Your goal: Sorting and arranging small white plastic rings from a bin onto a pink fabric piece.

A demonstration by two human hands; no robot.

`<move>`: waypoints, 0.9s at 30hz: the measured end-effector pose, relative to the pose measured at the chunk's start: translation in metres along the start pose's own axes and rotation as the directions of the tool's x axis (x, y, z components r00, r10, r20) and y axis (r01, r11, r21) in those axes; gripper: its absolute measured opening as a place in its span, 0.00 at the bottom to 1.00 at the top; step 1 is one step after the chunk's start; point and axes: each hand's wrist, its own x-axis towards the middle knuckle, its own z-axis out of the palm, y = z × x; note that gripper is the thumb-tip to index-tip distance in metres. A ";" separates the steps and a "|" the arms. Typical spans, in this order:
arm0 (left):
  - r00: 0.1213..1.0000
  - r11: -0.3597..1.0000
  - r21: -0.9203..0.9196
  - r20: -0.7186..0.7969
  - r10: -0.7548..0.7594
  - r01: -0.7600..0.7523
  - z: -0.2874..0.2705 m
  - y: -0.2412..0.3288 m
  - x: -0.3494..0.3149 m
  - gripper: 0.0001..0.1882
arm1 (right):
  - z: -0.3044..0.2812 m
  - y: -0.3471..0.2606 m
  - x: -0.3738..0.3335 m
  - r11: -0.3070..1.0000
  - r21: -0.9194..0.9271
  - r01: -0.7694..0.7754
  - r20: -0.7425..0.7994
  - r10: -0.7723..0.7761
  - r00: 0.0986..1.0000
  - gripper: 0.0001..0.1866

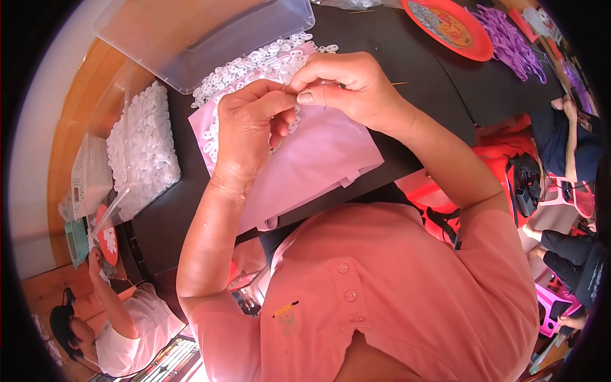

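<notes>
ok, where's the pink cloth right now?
Head view, just left of centre: the pink cloth lies on the black table, partly hidden by the left hand and right hand, white pieces spread at its far end.

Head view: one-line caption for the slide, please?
Left hand and right hand, fingertips close together, over pink cloth strewn with white pieces.

Salmon-pink short-sleeved shirt [407, 293], buttoned placket [349, 281], small chest emblem [288, 320]

I see the left hand [249, 121] curled, thumb against forefinger; the right hand [351, 86] arches in to meet it, thumb and forefinger pinched, fingertips close together. Both elbows bend outward, bare forearms [207, 239] converging.
</notes>
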 end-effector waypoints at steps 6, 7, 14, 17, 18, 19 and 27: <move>1.000 0.997 -0.075 0.018 -0.025 0.026 0.004 0.004 -0.003 0.05 | -0.004 -0.009 0.000 0.972 0.151 -0.182 -0.023 0.187 0.982 0.05; 0.999 0.993 -0.111 0.039 -0.027 0.031 0.003 0.003 -0.003 0.05 | -0.005 -0.009 0.000 0.961 0.155 -0.229 -0.001 0.232 0.973 0.05; 0.875 0.748 0.470 0.128 0.468 -0.469 -0.012 -0.013 0.016 0.02 | -0.010 -0.001 0.000 0.984 0.109 -0.143 -0.071 0.152 0.986 0.03; 0.728 0.221 0.798 0.349 0.589 -0.561 -0.021 -0.024 0.023 0.05 | -0.014 -0.003 0.002 0.947 0.226 -0.230 -0.160 0.269 0.950 0.03; 0.698 0.138 0.800 0.407 0.589 -0.584 -0.020 -0.027 0.023 0.08 | -0.014 -0.003 0.002 0.947 0.224 -0.228 -0.161 0.267 0.950 0.03; 0.696 0.137 0.799 0.408 0.591 -0.585 -0.018 -0.030 0.023 0.08 | -0.014 -0.002 0.002 0.936 0.252 -0.246 -0.182 0.295 0.938 0.03; 0.722 0.175 0.817 0.359 0.591 -0.550 -0.020 -0.038 0.023 0.08 | -0.129 0.040 -0.011 0.843 -0.454 -0.288 -0.434 0.073 0.898 0.05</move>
